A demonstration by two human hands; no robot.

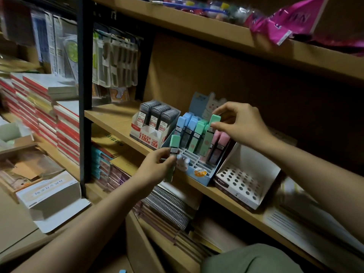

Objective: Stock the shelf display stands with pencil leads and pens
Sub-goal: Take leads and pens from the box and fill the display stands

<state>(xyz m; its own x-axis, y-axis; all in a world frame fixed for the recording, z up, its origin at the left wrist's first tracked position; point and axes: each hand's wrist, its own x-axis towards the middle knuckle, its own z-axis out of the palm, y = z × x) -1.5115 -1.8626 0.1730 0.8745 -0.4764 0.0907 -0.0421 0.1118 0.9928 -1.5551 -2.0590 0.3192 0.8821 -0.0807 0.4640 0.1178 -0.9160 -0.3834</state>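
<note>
A blue bunny-printed display stand [199, 175] sits on the middle wooden shelf [112, 119], holding blue, green and pink pencil lead cases in its white slots. My right hand [239, 123] pinches the top of a green lead case [209, 134] standing in the stand's back rows. My left hand [157, 166] holds another green-capped lead case [173, 152] in front of the stand's left edge. Left of the stand is a white and red box of dark 0.7 lead cases [155, 123]. To the right stands a white pen stand [246, 180] with round holes and nothing in them.
Notebooks and spiral pads [167, 209] fill the shelf below. Red-edged books [39, 115] are stacked at left, with open cardboard boxes [51, 196] beneath them. Hanging blister packs [116, 64] sit behind a black upright post [85, 91]. A pink bag [289, 18] overhangs the top shelf.
</note>
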